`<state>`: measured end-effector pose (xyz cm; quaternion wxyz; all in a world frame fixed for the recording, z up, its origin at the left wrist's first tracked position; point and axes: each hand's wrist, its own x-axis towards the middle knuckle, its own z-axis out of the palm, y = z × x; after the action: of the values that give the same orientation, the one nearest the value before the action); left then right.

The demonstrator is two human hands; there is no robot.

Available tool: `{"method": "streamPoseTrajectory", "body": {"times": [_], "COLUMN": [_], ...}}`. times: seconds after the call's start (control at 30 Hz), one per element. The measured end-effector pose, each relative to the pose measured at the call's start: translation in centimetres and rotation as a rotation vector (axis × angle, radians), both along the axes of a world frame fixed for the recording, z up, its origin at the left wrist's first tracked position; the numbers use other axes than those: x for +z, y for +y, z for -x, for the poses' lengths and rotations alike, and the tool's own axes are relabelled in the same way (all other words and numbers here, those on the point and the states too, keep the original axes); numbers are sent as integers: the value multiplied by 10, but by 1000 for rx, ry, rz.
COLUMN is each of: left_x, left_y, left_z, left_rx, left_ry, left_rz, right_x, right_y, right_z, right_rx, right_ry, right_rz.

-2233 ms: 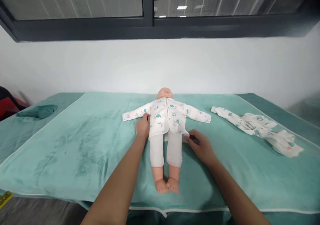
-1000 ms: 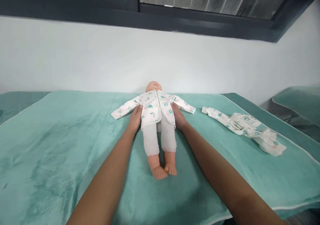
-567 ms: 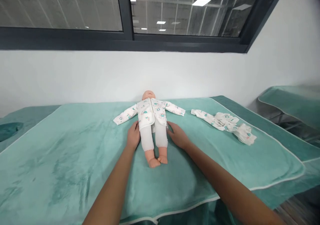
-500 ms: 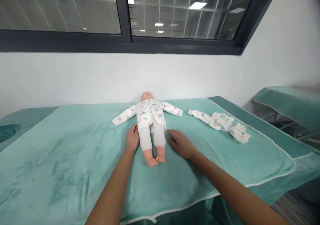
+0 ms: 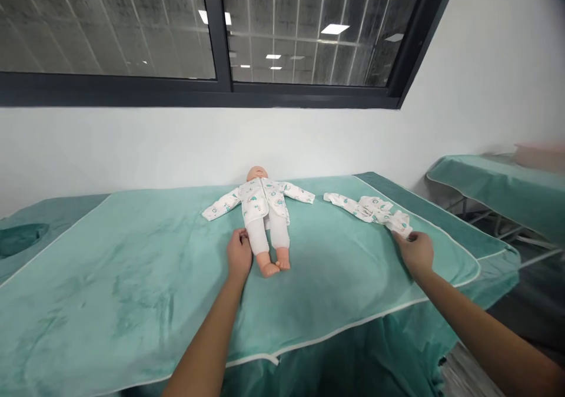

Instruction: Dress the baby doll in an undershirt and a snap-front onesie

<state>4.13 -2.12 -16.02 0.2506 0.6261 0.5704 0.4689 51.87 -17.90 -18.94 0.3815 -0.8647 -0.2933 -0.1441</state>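
A baby doll (image 5: 266,205) lies on its back on the green blanket (image 5: 145,291), head toward the wall and arms spread. It wears a white printed jacket, open at the lower front, and white leggings; its feet are bare. Beside the doll's leg, near the jacket hem, my left hand (image 5: 239,254) rests with curled fingers and nothing visible in them. To the right lies a crumpled baby garment (image 5: 373,209) in the same print, one narrow part stretched toward the doll. My right hand (image 5: 416,252) pinches its near right end between thumb and fingers.
Behind the bed is a white wall (image 5: 185,144) below a dark-framed window (image 5: 309,93). Another green-covered bed (image 5: 494,188) on metal legs stands at the right, with a pink object (image 5: 541,156) on it. The blanket's white-edged border hangs near the front edge.
My right hand has moved right, from beside the doll's leg to the crumpled garment, and taken hold of its end. My left hand stays by the doll, its fingers more curled. The view has shifted.
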Motion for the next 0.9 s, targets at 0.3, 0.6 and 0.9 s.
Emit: {"method": "streamPoseTrajectory", "body": {"times": [0.3, 0.6, 0.9], "left_x": [3, 99, 199], "left_y": [-33, -81, -120], "left_z": [10, -10, -8], "left_rx": [-76, -456, -790], "left_ry": [-82, -206, -352], "left_rz": [52, -28, -163], "right_x": [66, 212, 269], "right_y": [24, 11, 9], "right_z": [32, 230, 295], "right_rx": [298, 974, 1607], "right_ry": [-168, 30, 899], "right_rz": [51, -278, -336]}}
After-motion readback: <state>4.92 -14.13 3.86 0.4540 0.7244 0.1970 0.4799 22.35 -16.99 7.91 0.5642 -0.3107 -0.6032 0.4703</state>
